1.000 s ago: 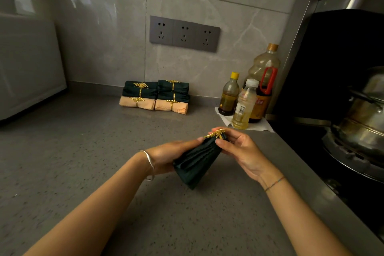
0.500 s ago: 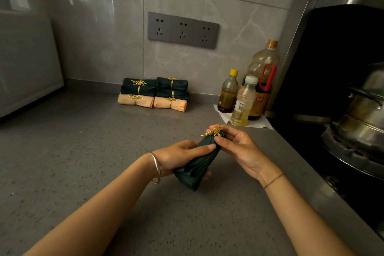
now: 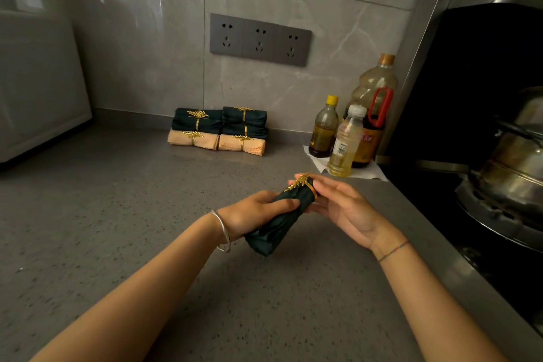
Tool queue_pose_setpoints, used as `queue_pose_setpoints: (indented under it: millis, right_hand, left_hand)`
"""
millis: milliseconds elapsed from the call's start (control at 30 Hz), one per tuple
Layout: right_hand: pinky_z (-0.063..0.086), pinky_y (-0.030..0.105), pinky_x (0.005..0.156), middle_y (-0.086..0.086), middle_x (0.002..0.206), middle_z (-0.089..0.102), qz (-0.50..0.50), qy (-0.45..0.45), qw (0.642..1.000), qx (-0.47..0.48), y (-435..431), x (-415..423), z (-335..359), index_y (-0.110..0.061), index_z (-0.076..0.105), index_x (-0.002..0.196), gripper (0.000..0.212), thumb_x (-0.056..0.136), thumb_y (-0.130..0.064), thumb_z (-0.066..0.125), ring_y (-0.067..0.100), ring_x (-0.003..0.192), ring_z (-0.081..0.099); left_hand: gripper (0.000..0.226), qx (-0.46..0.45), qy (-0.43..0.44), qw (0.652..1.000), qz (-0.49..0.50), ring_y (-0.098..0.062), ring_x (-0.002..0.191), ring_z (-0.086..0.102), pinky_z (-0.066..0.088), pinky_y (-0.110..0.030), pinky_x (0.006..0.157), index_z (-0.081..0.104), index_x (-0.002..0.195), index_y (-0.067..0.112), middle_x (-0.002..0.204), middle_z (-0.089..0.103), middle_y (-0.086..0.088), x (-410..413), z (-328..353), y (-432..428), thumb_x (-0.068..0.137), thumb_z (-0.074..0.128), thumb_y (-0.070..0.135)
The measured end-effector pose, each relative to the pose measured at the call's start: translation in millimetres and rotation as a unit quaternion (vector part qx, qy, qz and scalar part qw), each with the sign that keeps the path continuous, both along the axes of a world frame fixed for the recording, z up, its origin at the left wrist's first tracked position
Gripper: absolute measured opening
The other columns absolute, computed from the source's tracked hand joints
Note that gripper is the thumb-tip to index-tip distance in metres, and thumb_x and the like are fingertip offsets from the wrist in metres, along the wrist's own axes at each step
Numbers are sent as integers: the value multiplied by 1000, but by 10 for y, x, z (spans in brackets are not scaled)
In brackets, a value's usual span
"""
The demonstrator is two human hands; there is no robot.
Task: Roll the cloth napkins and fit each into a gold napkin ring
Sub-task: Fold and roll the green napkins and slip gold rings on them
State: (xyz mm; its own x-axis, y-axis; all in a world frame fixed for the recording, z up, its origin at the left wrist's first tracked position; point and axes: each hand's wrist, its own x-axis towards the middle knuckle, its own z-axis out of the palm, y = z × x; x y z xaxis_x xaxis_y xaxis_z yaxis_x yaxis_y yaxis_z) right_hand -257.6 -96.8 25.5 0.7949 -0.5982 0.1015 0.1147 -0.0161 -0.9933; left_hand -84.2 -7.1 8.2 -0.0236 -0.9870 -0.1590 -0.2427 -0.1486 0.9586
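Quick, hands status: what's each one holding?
Left hand: grips the rolled green napkin.
Right hand: pinches the gold napkin ring on the napkin's end.

1. Five dark green napkins (image 3: pixel 252 119) were in view, all rolled: four in the stack and one between the hands.
2. Two peach napkins (image 3: pixel 202 141) were rolled as well.
3. Seven gold napkin rings (image 3: pixel 302 182) showed, one on each roll.
4. Three bottles (image 3: pixel 343 141) stood together.
5. Three sockets (image 3: pixel 260 38) shared one wall panel.
6. Two hands (image 3: pixel 255 211) were present, with one bracelet (image 3: pixel 223 232) on each wrist.
7. One steel pot (image 3: pixel 514 173) was visible.
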Motion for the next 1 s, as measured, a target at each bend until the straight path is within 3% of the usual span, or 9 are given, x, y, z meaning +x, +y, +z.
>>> queue_pose_setpoints:
  millis: [133, 300, 400, 500, 600, 733, 867, 1000]
  right_hand:
    - [48, 27, 95, 8, 119, 65, -24, 33, 998, -50, -14, 5, -24, -7, 59, 121, 44, 78, -18, 61, 19, 114, 57]
    - [47, 31, 98, 7, 114, 67, -38, 56, 995, -74, -55, -41, -6, -9, 62, 119, 43, 77, -20, 63, 18, 111, 59]
    - [52, 24, 88, 6, 108, 69, -60, 61, 992, -93, -81, -50, -20, -11, 64, 111, 31, 80, -6, 64, 14, 102, 63]
    - [52, 17, 77, -2, 97, 71, -68, 63, 988, -126, -40, -36, -29, -13, 65, 103, 28, 81, 4, 62, 6, 91, 66]
    - [50, 15, 76, -6, 90, 72, -83, 59, 983, -154, 3, 16, -63, -18, 65, 98, 29, 81, 5, 63, 4, 90, 67]
    - [50, 16, 80, -5, 94, 72, -107, 32, 981, -162, 21, 65, -93, -19, 65, 99, 30, 81, 5, 63, 4, 92, 66]
    - [50, 16, 81, -3, 97, 70, -121, 19, 978, -169, 10, 67, -98, -19, 64, 99, 30, 81, 5, 63, 2, 92, 66]
    - [49, 13, 79, -3, 98, 68, -149, 0, 974, -169, -49, 26, -64, -21, 63, 98, 30, 82, 5, 62, -1, 91, 65]
  left_hand:
    - [75, -2, -40, 999, -11, -24, 101, 62, 51, -35, 89, 51, 128, 18, 114, 63, -10, 20, -42, -6, 70, 60, 65]
    - [54, -6, -75, 997, -17, -20, 95, 62, 51, -29, 83, 49, 127, 15, 109, 62, -8, 21, -17, -14, 87, 52, 50]
    - [43, -28, -117, 992, -31, -19, 95, 62, 52, -29, 84, 48, 124, 18, 108, 62, -6, 18, 30, 19, 90, 50, 45]
    - [46, -66, -161, 984, -32, -17, 95, 63, 54, -29, 84, 47, 125, 22, 109, 63, -4, 8, 49, 31, 87, 56, 45]
    - [41, -149, -213, 966, 17, -10, 89, 61, 52, -23, 78, 53, 115, 23, 100, 62, 2, -10, 36, 15, 82, 61, 46]
    - [41, -238, -275, 928, 81, -5, 87, 61, 54, -29, 79, 56, 111, 27, 100, 64, 8, -35, 1, 13, 79, 63, 52]
    - [39, -257, -304, 912, 94, -4, 87, 61, 54, -30, 79, 55, 113, 30, 101, 65, 11, -24, 22, 16, 81, 62, 51]
    - [43, -235, -352, 900, 99, -3, 82, 57, 47, -16, 69, 52, 119, 29, 101, 61, 12, 44, 92, 23, 83, 59, 51]
